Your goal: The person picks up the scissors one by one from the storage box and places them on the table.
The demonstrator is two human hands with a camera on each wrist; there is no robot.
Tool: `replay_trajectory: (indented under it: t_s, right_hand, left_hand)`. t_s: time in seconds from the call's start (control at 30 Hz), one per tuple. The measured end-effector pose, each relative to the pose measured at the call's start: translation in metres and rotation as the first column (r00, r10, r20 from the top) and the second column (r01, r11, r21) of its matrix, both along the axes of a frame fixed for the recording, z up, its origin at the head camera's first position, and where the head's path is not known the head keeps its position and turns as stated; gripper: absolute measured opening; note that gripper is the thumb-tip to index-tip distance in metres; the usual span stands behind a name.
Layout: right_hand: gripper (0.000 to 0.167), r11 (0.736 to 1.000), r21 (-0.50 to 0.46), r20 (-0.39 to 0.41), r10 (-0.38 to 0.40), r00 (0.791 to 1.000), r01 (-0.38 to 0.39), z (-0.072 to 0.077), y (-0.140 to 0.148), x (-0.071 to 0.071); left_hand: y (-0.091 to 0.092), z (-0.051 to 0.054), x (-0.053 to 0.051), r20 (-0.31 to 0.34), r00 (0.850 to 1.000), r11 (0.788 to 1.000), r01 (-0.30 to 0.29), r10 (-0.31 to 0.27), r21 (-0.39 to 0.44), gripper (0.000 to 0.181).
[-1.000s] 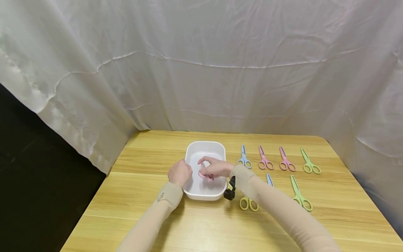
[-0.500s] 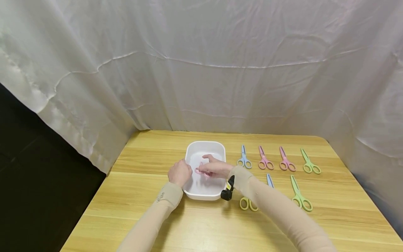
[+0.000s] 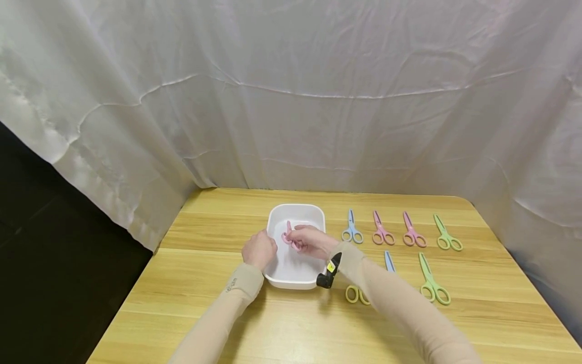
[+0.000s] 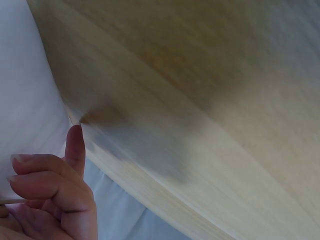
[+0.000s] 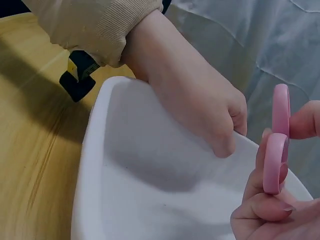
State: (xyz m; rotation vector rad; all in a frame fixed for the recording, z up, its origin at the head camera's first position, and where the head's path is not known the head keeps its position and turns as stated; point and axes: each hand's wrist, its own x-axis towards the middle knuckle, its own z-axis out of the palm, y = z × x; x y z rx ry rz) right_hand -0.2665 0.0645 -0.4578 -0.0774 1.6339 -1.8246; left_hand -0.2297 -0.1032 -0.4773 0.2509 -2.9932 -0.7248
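Pink scissors (image 3: pixel 288 227) are held by my right hand (image 3: pixel 313 241) over the inside of a white plastic tub (image 3: pixel 293 284). Their blades point away from me. In the right wrist view, the fingers and thumb are at the pink handle loops (image 5: pixel 272 167); the blades are out of sight there. My left hand (image 3: pixel 259 250) grips the tub's left wall. Its thumb hangs over the rim on the inner side, and its curled fingers (image 4: pixel 50 185) lie against the outside in the left wrist view.
Right of the tub lie blue scissors (image 3: pixel 351 227), two pink pairs (image 3: pixel 381 229) and green scissors (image 3: pixel 443 232) in a row. Nearer are another green pair (image 3: pixel 429 278), a blue pair (image 3: pixel 389 261) and yellow scissors (image 3: pixel 352 293), the last two partly under my right forearm. A grey curtain (image 3: pixel 291 126) hangs behind the table.
My right hand has turned and changed its hold on the pink scissors, which now show more plainly with their blades pointing away. The left hand stays on the tub.
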Motion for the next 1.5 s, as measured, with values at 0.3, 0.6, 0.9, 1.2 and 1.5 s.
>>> replay_trajectory:
  t_s: [0.3,0.6,0.9,1.2,1.5]
  right_hand:
    - [0.054,0.994,-0.058,-0.016,0.088,0.996,-0.089,-0.007,0.008,0.002]
    - [0.053,0.980,-0.183,-0.018,0.081,0.997,-0.083,-0.010,0.011,0.004]
    - [0.020,0.970,-0.236,0.019,0.064,0.998,-0.057,-0.009,0.014,0.003]
    - [0.035,0.942,-0.335,0.069,0.044,0.997,-0.019,-0.009,0.016,0.003]
    - [0.026,0.908,-0.417,0.105,0.024,0.994,0.022,-0.006,0.018,0.004]
  left_hand:
    - [0.000,-0.001,-0.001,-0.004,1.000,1.000,0.003,-0.003,0.001,0.036]
    - [0.001,-0.001,0.000,-0.004,1.000,1.000,0.012,-0.012,0.022,0.033]
    - [0.001,0.000,-0.001,-0.004,1.000,1.000,0.004,-0.004,0.026,0.033]
    - [0.001,0.001,0.002,-0.015,1.000,1.000,0.006,-0.006,0.031,0.035]
    - [0.000,0.001,0.001,-0.021,1.000,1.000,0.009,-0.008,0.027,0.037]
